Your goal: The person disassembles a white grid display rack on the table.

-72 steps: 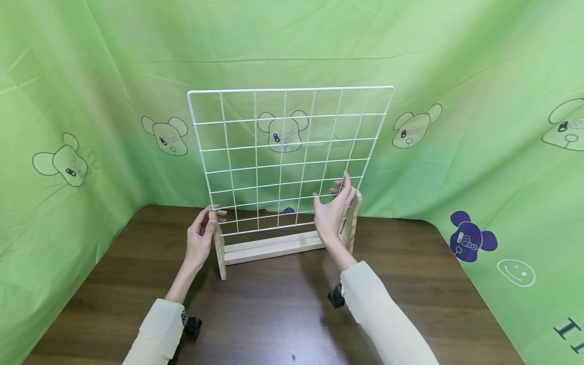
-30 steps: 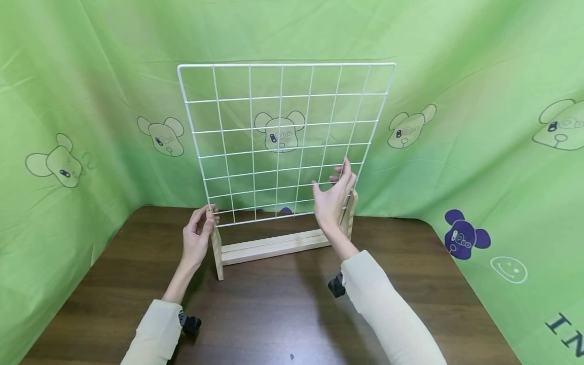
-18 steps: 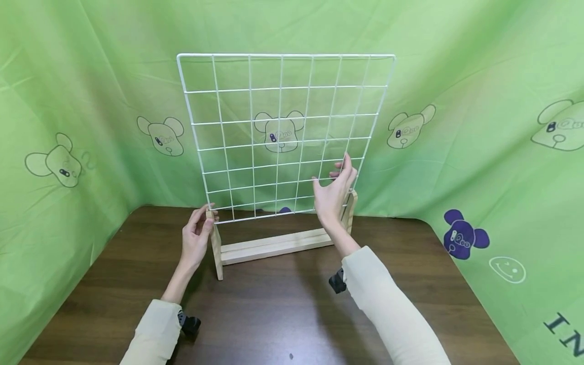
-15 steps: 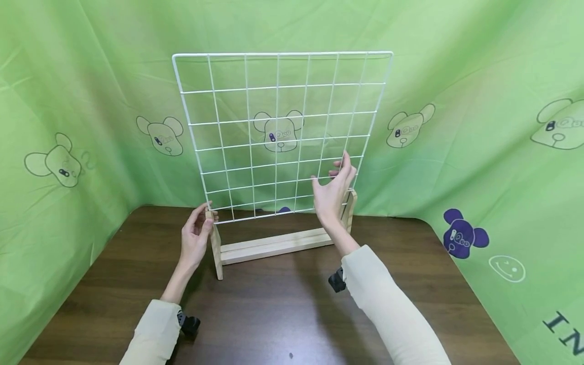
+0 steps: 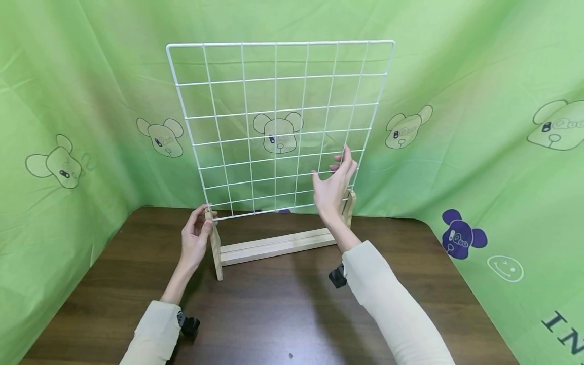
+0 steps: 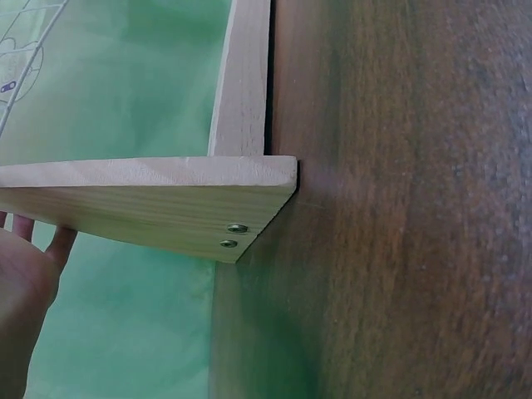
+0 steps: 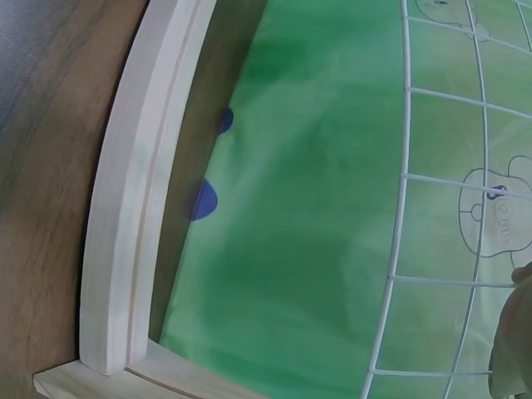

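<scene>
Two hands working; datum is the wooden stand [image 5: 296, 242] on the tabletop [image 5: 255, 314]. My left hand [image 5: 195, 241] has its fingers closed around the top of the stand's left upright [image 5: 216, 256]. My right hand [image 5: 333, 192], beside the stand's right upright [image 5: 350, 208], holds the wire grid [image 5: 276, 109], fingers bent behind the wires, thumb spread wide; can't tell how firm. Grid is above the stand's crossbar [image 5: 255, 249], not touching it. Risks: one-sided support could twist the grid and jam it against an upright; a loose right hold could drop it. Left wrist only: two screws [image 6: 237, 228], upright's outer face. Right wrist: crossbar groove [image 7: 150, 199] up close. Head only: grid's whole top edge, against the green curtain [image 5: 283, 20] behind the stand.
</scene>
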Tool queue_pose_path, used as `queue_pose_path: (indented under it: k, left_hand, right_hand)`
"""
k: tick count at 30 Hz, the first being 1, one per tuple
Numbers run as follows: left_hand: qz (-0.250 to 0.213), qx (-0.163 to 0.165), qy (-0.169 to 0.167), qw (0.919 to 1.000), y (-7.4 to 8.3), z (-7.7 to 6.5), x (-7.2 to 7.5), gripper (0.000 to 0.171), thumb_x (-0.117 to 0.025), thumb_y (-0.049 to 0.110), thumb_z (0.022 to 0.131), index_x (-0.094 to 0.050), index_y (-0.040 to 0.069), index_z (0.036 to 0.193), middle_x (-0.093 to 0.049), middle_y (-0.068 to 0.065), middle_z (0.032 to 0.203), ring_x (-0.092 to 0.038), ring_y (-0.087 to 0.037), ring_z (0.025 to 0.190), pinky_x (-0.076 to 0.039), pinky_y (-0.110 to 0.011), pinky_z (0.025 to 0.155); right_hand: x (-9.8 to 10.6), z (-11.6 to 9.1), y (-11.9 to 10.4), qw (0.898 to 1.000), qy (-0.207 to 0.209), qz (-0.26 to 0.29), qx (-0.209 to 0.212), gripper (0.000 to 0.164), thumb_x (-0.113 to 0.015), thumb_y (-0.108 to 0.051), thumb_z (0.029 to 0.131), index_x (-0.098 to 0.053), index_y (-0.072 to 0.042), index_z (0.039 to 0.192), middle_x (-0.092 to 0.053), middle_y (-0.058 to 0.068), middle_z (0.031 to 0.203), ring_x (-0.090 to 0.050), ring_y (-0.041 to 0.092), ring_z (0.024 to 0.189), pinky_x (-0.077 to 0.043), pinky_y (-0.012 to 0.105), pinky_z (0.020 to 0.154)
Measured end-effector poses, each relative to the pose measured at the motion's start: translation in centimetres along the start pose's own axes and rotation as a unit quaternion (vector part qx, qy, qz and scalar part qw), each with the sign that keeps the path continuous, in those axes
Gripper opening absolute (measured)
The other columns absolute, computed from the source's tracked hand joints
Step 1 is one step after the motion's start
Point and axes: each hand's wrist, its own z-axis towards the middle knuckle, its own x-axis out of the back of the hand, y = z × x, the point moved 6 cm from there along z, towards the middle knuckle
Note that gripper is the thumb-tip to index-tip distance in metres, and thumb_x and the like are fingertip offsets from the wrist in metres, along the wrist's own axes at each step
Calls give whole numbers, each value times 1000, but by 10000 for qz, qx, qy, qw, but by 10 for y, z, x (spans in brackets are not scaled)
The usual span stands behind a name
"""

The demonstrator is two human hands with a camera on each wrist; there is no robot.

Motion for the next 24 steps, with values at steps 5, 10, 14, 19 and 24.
queue_pose_path:
  k: [5,10,14,19,24]
  left_hand:
    - [-74,15,-11,10000,-1,-1,0,32,-47,-16,93,-48,-15,126,-64,-15,102,-62,-10,86,-50,-19,78]
    - [-111,-118,-31,9999,1,1,-1,32,-47,-15,94,-46,-18,125,-65,5,103,-62,-8,87,-51,-19,79]
    - [-232,-227,-51,9995,2,2,-1,31,-48,-14,94,-43,-21,124,-65,5,104,-62,-7,88,-51,-20,79]
    - [-241,-267,-25,9994,3,1,-1,32,-50,-11,95,-43,-22,124,-63,2,103,-61,-12,87,-51,-18,78]
    - [-119,-136,-5,9998,2,0,-1,32,-50,-12,94,-44,-21,124,-62,1,100,-61,-17,86,-50,-17,77]
  right_hand:
    - [-1,3,-4,10000,-50,82,18,91,-74,13,74,-26,-8,148,-38,9,123,-47,34,106,-48,39,90]
    - [-1,8,-10,9999,-45,127,97,91,-74,13,73,-26,-7,148,-38,9,123,-47,27,104,-47,36,91]
    - [-1,10,-14,9999,-53,130,65,91,-74,13,74,-26,-7,148,-39,7,122,-46,25,104,-47,33,91]
    - [-1,12,-17,9998,-85,197,23,91,-73,14,74,-25,-8,148,-38,8,122,-46,30,106,-48,37,91]
    - [1,13,-17,9997,-47,218,-28,91,-73,14,74,-25,-8,149,-39,9,121,-46,31,104,-48,39,90]
